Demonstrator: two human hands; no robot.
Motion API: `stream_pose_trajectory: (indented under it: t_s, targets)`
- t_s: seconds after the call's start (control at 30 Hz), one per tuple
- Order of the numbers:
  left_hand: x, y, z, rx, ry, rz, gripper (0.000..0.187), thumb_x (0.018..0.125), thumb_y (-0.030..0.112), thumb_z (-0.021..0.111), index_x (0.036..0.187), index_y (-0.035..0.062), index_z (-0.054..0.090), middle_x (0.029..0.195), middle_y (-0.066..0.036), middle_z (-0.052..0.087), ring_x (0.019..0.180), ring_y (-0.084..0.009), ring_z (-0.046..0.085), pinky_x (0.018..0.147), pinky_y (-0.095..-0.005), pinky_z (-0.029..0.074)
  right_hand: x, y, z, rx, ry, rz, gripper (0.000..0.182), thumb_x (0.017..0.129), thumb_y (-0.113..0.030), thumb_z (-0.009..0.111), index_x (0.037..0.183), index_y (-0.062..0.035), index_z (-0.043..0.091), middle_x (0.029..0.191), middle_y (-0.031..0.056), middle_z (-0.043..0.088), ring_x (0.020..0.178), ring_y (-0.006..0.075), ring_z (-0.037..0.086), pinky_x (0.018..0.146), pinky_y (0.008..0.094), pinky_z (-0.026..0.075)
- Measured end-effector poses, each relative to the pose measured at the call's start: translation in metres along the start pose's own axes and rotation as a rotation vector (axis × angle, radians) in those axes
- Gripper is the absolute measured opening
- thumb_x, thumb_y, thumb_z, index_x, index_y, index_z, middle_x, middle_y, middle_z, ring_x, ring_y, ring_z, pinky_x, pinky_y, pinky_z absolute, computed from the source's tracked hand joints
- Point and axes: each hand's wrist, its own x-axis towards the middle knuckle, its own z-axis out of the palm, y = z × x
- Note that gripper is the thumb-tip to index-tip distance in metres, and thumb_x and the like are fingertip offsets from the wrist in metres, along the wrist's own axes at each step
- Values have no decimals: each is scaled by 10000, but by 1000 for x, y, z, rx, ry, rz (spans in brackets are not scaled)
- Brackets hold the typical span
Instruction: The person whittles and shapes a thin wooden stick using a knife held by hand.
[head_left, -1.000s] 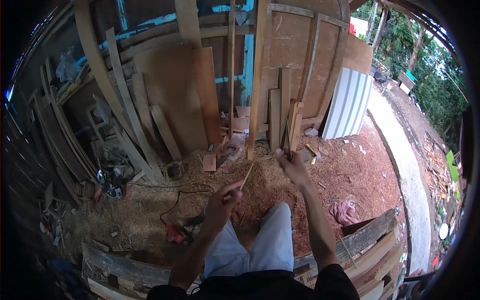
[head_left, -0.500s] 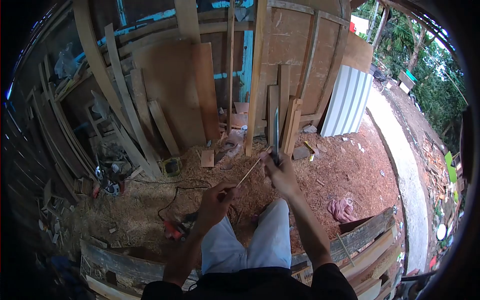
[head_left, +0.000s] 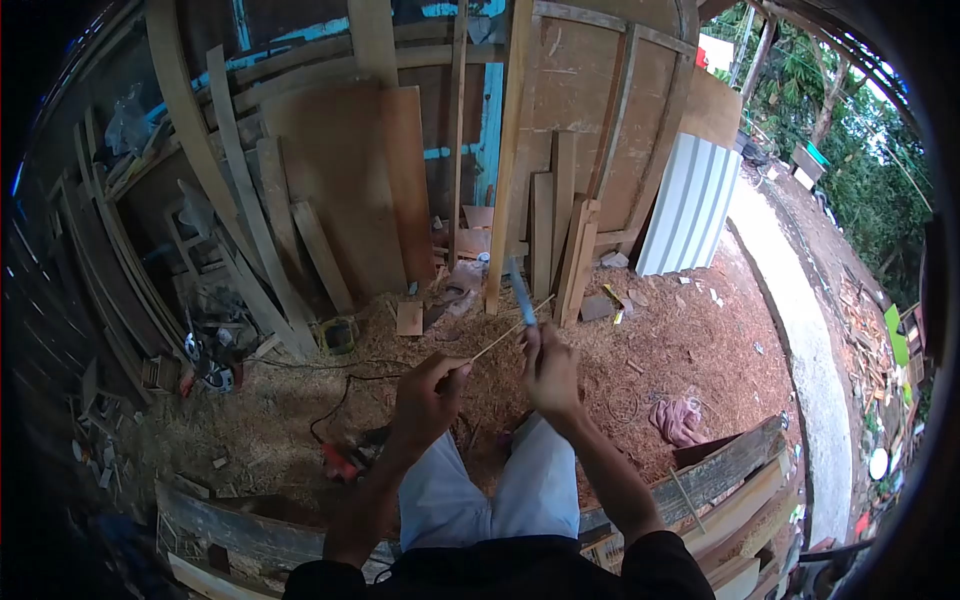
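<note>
My left hand [head_left: 428, 398] is closed on the near end of a thin wooden stick [head_left: 496, 344], which slants up and to the right in front of me. My right hand [head_left: 553, 374] grips a knife [head_left: 522, 292] with its blade pointing away and slightly left. The blade crosses the stick in this view, close above the right fingers. Both hands are held out over my knees, and the knife's handle is mostly hidden in the fist.
Wood shavings cover the ground [head_left: 640, 345]. Boards [head_left: 575, 260] lean on the wall ahead. A red power tool [head_left: 340, 463] and a cord lie low left, a pink cloth [head_left: 680, 422] at right. Beneath me is a weathered plank [head_left: 725, 470]; a corrugated sheet [head_left: 688, 205] stands farther right.
The knife has tipped from upright to leaning forward and left, its blade now across the stick. My right hand has turned and dropped slightly; my left hand keeps its hold.
</note>
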Motion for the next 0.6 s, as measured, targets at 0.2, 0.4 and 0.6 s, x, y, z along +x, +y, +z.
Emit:
stream_pose_trajectory:
  t_s: [0.2, 0.4, 0.6]
  targets:
    - [-2, 6, -2, 32, -56, -58, 139, 858, 131, 577, 884, 5, 630, 759, -106, 624, 613, -182, 602, 543, -296, 450, 3, -5, -9, 121, 12, 58, 274, 954, -240, 403, 836, -9, 490, 581, 204, 524, 542, 405, 550, 505, 446, 413]
    - [-2, -2, 2, 60, -55, -35, 93, 849, 113, 583, 874, 26, 607, 754, -122, 593, 633, -224, 610, 564, -315, 469, 8, -1, -9, 113, 40, -24, 282, 963, -254, 380, 841, -11, 454, 559, 209, 501, 517, 403, 543, 488, 452, 402]
    - [0, -11, 4, -15, -56, -51, 97, 843, 109, 589, 869, 17, 606, 763, -128, 593, 652, -238, 606, 587, -328, 469, 3, -10, -7, 153, -70, 84, 302, 964, -255, 369, 827, -6, 471, 560, 199, 468, 530, 381, 528, 500, 419, 399]
